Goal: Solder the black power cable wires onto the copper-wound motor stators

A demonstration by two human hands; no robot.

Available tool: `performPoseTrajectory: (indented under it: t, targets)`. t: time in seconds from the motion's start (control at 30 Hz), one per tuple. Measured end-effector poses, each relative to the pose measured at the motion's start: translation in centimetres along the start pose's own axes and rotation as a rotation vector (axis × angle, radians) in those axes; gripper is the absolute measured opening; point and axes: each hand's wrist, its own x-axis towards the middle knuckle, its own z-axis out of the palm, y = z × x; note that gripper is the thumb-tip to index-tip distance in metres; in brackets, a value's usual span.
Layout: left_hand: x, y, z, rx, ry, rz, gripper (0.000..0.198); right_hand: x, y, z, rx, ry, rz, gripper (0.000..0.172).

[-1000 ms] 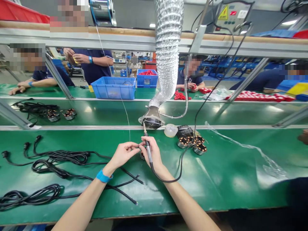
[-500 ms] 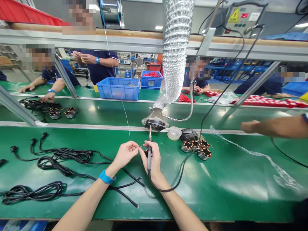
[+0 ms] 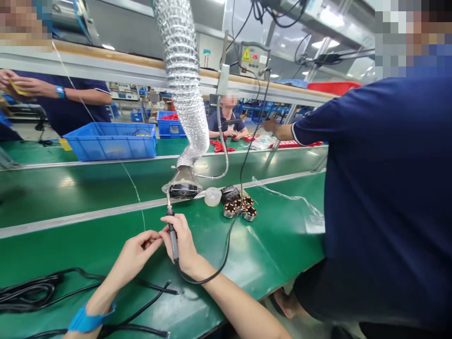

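Note:
In the head view, my right hand (image 3: pixel 185 245) is closed around the grey handle of a soldering iron (image 3: pixel 174 242). The iron's tip points up beside the fume extraction hood (image 3: pixel 183 179). My left hand (image 3: pixel 132 256) is pinched, its fingertips meeting those of the right hand. A thin solder wire (image 3: pixel 132 181) runs down from a spool (image 3: pixel 68 26) to the left fingers, which hide its end. Any small part between the fingertips is too hidden to name. Black power cables (image 3: pixel 31 289) with stripped ends lie below and left of the hands.
A tape roll (image 3: pixel 213 197), a black case (image 3: pixel 230 193) and several motor stators (image 3: pixel 249 214) sit right of the hood. The iron's cord (image 3: pixel 231 235) loops past my right wrist. A co-worker (image 3: pixel 381 197) stands close on the right. Blue bins (image 3: pixel 113 148) line the far bench.
The view has swung right, so everything appears further left. A co-worker's body now fills the right side. Both hands keep their grips and stay together beneath the hood.

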Motion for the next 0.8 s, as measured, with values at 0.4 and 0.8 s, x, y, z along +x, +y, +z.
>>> performPoseTrajectory:
  t: [0.4,0.8]
  targets:
    - [0.1,0.7,0.6,-0.217,-0.075,-0.14,0.043,-1.8,1.5,-0.8,0.033,0.021,0.055,0.042]
    - [0.4,0.7,1.5,-0.339,0.087,-0.282,0.031,-1.2,1.2,-3.0,-0.114,-0.059,0.014,0.032]
